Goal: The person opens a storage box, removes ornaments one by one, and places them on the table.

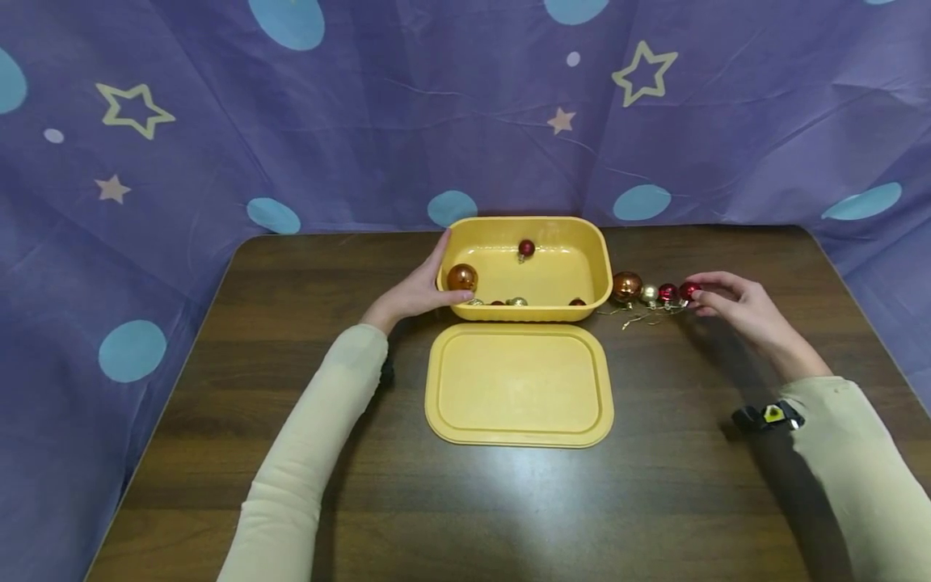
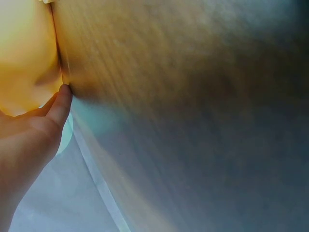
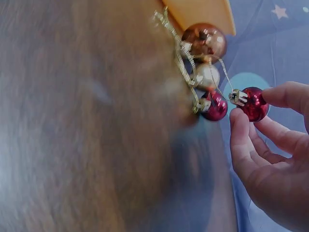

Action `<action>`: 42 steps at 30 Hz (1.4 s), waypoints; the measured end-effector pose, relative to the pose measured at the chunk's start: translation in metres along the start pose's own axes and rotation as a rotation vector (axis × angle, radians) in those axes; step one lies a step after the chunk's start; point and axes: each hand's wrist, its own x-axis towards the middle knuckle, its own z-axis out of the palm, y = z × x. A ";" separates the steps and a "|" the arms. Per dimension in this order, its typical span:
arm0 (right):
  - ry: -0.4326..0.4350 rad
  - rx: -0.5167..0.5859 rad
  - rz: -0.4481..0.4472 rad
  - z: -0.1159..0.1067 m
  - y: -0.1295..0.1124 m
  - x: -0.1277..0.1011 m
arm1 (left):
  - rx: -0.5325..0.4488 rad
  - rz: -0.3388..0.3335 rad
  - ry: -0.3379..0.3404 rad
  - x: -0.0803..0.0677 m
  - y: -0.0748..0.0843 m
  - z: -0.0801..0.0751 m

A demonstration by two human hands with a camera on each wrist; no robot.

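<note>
A yellow tub (image 1: 598,267) stands open at the table's middle, its lid (image 1: 519,384) lying flat in front of it. Inside are a copper bauble (image 1: 461,277), a red bauble (image 1: 526,248) and a few small ones along the front wall. My left hand (image 1: 425,287) rests against the tub's left end, thumb (image 2: 60,104) straight on the tub wall (image 2: 24,53). To the right of the tub lies a row: copper bauble (image 1: 626,286), gold bauble (image 1: 649,293), red bauble (image 1: 667,293). My right hand (image 1: 720,297) pinches the end red bauble (image 3: 253,103) between thumb and fingers.
Thin gold hanging cords (image 3: 186,67) trail from the row of baubles on the dark wooden table (image 1: 655,485). A purple cloth (image 1: 364,121) with stars and dots hangs behind and around the table's edges.
</note>
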 end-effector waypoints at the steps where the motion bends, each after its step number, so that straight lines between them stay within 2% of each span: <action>1: 0.004 -0.015 -0.003 -0.001 0.001 0.000 | 0.000 -0.002 -0.001 0.000 0.000 0.000; 7: 0.024 -0.058 -0.008 -0.007 0.010 0.003 | 0.005 0.002 -0.007 -0.001 0.000 -0.001; 16: 0.059 -0.246 0.046 -0.013 0.019 0.007 | 0.002 -0.004 -0.007 -0.002 0.003 0.000; 22: 0.070 -0.303 0.042 -0.010 0.020 0.008 | 0.000 0.003 -0.010 -0.001 0.003 0.000; 31: 0.069 -0.321 0.045 -0.008 0.020 0.009 | 0.007 0.007 -0.008 -0.001 0.002 0.000; 37: 0.081 -0.261 0.039 -0.010 0.021 0.008 | 0.008 -0.004 0.000 -0.002 0.003 0.000; 42: 0.133 -0.198 0.045 -0.013 0.019 0.006 | 0.011 -0.005 0.000 -0.002 0.003 0.000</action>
